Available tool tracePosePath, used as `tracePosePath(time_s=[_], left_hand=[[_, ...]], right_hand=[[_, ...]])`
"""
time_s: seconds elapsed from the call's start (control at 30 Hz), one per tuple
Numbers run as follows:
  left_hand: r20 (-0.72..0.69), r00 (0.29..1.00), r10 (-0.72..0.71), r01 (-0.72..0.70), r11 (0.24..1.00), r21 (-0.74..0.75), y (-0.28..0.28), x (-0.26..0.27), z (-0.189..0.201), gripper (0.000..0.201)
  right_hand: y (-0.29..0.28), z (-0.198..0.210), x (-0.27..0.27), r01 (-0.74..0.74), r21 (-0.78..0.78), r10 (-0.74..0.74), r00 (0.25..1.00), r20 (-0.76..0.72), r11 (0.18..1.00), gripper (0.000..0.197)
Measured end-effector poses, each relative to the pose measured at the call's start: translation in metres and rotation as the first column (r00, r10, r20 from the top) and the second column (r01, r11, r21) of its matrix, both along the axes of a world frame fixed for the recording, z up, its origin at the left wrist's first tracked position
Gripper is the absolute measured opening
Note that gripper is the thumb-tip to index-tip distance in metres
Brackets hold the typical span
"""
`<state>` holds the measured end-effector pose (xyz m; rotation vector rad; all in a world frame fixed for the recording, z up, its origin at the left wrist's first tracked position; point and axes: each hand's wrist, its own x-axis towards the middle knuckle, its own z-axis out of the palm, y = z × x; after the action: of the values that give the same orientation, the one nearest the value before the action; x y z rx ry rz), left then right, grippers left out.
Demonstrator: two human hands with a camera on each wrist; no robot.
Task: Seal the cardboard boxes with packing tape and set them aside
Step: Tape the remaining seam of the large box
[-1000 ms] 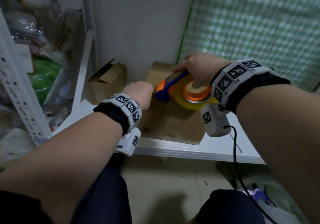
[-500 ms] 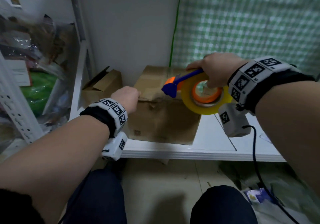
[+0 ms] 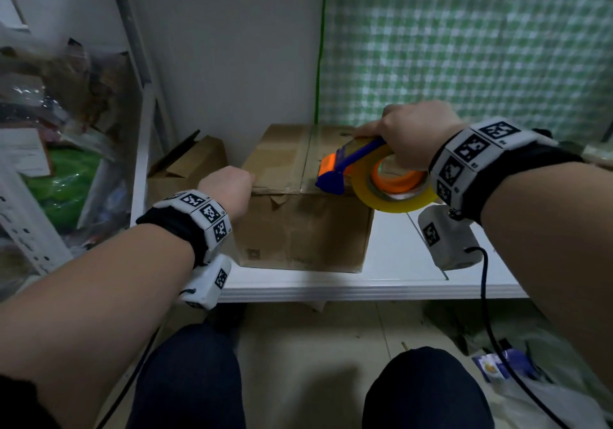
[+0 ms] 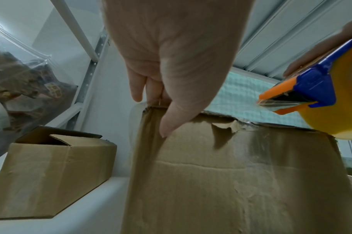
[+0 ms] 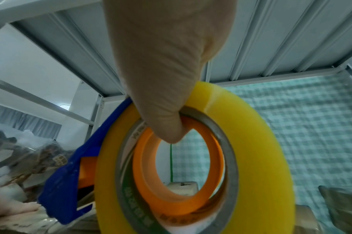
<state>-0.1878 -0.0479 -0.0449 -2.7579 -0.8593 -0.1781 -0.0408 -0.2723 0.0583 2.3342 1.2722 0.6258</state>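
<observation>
Cardboard box (image 3: pixel 305 229) sits on the white shelf (image 3: pixel 391 262), brown and creased, its near top edge torn, flaps closed under glossy tape. Left hand (image 3: pixel 229 185) grips its near-left top corner, thumb on the front face. Right hand (image 3: pixel 414 133) clasps the tape dispenser (image 3: pixel 374 176), blue-orange with a yellow roll, over the box's right side

The cardboard box (image 3: pixel 305 229) is plain brown, as is the smaller box (image 3: pixel 185 173) beside it. The tape roll (image 3: pixel 394 193) is translucent yellow round an orange core, on a blue and orange dispenser (image 3: pixel 338 170). The shelf (image 3: pixel 391 262) is white. The cloth (image 3: pixel 464 47) behind is a green and white check. Both wristbands (image 3: pixel 471 160) carry black-and-white square markers.
</observation>
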Motion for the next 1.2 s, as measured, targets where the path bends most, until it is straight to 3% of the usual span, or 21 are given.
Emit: tracePosePath(time_s=[0.43,0.57,0.7,0.83,0.93,1.2], left_hand=[[-0.048,0.998,0.038,-0.039,0.999,-0.012,-0.016,-0.003,0.003,0.030],[-0.065,0.997,0.043,-0.046,0.998,-0.049,-0.026,0.002,0.005,0.045],[-0.106,0.993,-0.049,0.047,0.999,-0.018,-0.038,0.012,0.004,0.060],[-0.043,0.981,-0.191,0.185,0.974,-0.128,-0.059,0.032,0.004,0.070],[0.002,0.965,-0.261,0.258,0.953,-0.158,-0.068,0.047,0.004,0.062],[0.124,0.964,-0.235,0.253,0.956,-0.152,-0.062,0.050,-0.005,0.046]], right_hand=[[0.006,-0.004,-0.006,-0.009,0.007,0.009,1.000,0.003,1.000,0.060],[0.014,-0.006,-0.008,-0.015,-0.015,0.015,0.999,0.041,1.000,0.052],[0.016,-0.006,-0.008,-0.020,-0.027,0.021,0.998,0.051,0.999,0.048],[0.015,-0.006,-0.007,-0.031,-0.017,0.032,0.999,0.043,0.999,0.050],[0.014,-0.007,-0.006,-0.041,-0.008,0.041,0.998,0.037,0.999,0.047],[0.013,-0.008,-0.007,-0.036,0.034,0.035,0.999,0.032,0.999,0.052]])
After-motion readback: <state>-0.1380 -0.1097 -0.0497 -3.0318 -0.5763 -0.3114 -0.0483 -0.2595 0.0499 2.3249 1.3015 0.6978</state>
